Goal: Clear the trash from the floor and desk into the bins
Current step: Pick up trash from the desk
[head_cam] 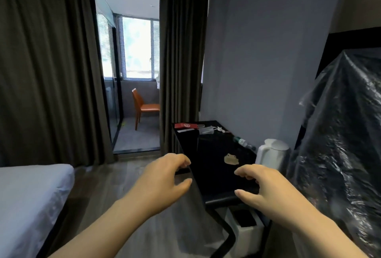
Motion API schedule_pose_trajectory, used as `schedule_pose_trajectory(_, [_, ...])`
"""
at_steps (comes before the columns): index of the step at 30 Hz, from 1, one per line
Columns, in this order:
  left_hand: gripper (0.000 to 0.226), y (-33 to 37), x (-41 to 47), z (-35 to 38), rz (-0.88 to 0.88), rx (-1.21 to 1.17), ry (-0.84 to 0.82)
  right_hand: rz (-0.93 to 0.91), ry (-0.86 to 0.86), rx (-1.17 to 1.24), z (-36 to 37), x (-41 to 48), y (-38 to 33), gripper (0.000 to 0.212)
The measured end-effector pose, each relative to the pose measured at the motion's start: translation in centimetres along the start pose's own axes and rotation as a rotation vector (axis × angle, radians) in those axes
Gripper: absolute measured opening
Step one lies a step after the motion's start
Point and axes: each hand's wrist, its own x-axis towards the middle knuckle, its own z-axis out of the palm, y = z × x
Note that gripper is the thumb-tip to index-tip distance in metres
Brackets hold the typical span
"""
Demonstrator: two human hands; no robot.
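progress: barely started imo | left hand (pixel 165 177) maybe pinching something filmy, can't tell; right hand (pixel 266 185) loosely curled, empty | beige crumpled paper scrap (pixel 232 159) and clear plastic bottle (pixel 242 141) sit beyond my right fingertips on black desk (pixel 216 148) | white plastic bin (pixel 249 234) under that hand

- Both forearms run off the bottom edge.
- A thin grey film (pixel 191 216) hangs below the left hand (pixel 165 177); it is blurred, and whether the fingers pinch it cannot be told.
- The right hand (pixel 266 187) curls its fingertips out of sight.
- The white bin (pixel 247 228) under that hand is half hidden by the desk (pixel 216 150) edge.
- The kettle (pixel 272 152) beyond the right hand loses its base behind the knuckles.
- The litter (pixel 208 129) far beyond both hands is too small to identify.
- The plastic cover (pixel 340 134), right of the right hand, hides what is under it and is cut by the edge.
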Motion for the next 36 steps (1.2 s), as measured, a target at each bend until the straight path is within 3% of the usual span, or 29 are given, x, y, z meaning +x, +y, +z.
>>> schedule_pose_trajectory(18, [0.036,-15.5,25.9,9.4,0.011,0.055,-0.108,0.149,-0.009,0.164,11.5,26.3,12.1,0.047])
schedule_pose_trajectory(29, [0.035,-22.6,38.9,17.1,0.083,-0.038,-0.218,0.282,-0.068,0.231,15.7,36.6,18.8,0.043])
schedule_pose_trajectory(33, [0.034,-27.0,44.6,19.6,0.127,-0.059,-0.248,0.333,-0.091,0.233,17.4,42.3,20.4,0.035])
schedule_pose_trajectory(36, [0.035,-31.1,49.2,20.7,0.143,-0.072,-0.274,0.386,-0.069,0.227,19.1,47.3,21.2,0.041])
